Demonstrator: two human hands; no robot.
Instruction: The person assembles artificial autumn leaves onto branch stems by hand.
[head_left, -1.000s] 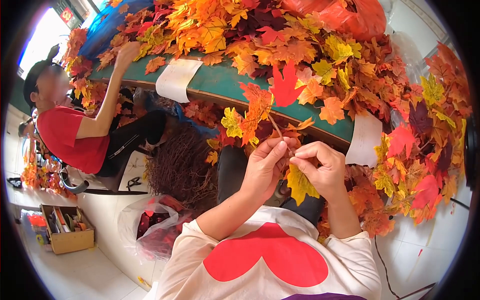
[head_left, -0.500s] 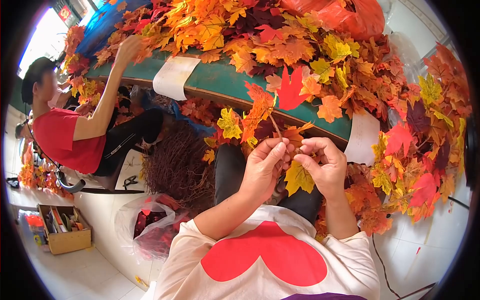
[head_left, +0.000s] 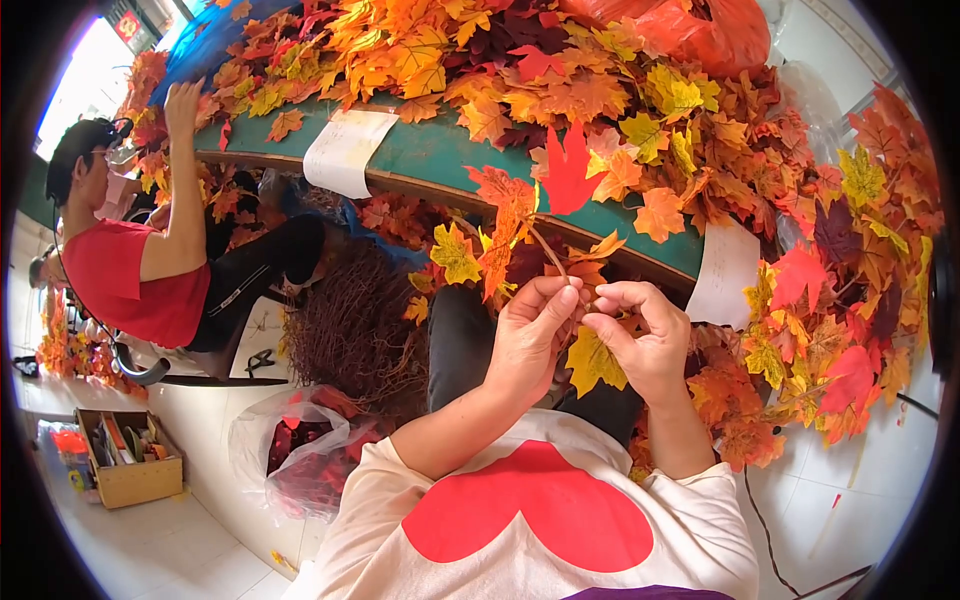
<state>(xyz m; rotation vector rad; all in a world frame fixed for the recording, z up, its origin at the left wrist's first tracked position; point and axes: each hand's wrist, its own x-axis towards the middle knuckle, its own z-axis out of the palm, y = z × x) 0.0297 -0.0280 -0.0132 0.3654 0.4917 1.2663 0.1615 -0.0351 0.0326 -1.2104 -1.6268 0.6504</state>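
My left hand (head_left: 538, 325) pinches the brown stem of an artificial maple branch (head_left: 546, 247) between thumb and fingers. At the branch's upper end are orange leaves (head_left: 508, 225), a red leaf (head_left: 570, 172) and a yellow leaf (head_left: 455, 254). Close beside it, my right hand (head_left: 645, 335) is closed in a pinch, its fingertips almost touching the left ones. Another yellow maple leaf (head_left: 596, 362) hangs just under the right thumb, its stem leading up into the fingers. The exact grip point is hidden by the fingertips.
A green table (head_left: 440, 150) carries heaped autumn leaves (head_left: 580, 95) and paper sheets (head_left: 348, 152). More leafy branches (head_left: 830, 330) stand at right. Bundled brown twigs (head_left: 350, 310), a clear plastic bag (head_left: 262, 440) and a cardboard box (head_left: 140, 480) lie left. A person in red (head_left: 135, 270) sits far left.
The branch top and its red leaf have shifted slightly left and down, while both my hands stay nearly in place. The person at left has drawn the raised hand back to the left.
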